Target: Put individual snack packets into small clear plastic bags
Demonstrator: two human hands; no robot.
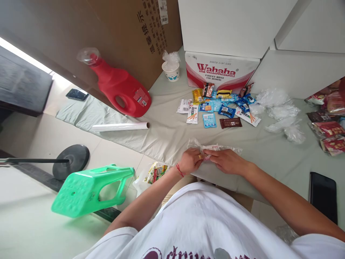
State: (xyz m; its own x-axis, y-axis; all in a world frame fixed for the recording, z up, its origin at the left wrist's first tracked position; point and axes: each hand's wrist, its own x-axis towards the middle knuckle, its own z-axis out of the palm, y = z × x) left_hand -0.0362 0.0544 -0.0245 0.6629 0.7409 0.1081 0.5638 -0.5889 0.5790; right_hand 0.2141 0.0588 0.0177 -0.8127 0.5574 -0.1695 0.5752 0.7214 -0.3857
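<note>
At the near edge of the cloth-covered table, a small packet with pinkish-red print [211, 148] lies in crumpled clear plastic [198, 144]. My left hand [191, 160], with a red string on its wrist, has its fingers curled and closed on the plastic from the left. From the other side, my right hand [228, 160] pinches at the same packet, its index finger reaching toward my left hand. The fingertips nearly meet, and the undersides of both hands are hidden. Beyond them lies a spread of small snack packets, including a brown one [231, 122] and a light-blue one [209, 120].
Crumpled clear plastic bundles [280, 108] and red snack packs [330, 129] lie to the right, near a black phone [322, 196]. A Wahaba-style "Wahaha" carton [222, 73], paper cup [171, 73], red jug [121, 88] and white roll [120, 126] stand or lie beyond. A green stool [78, 192] is left.
</note>
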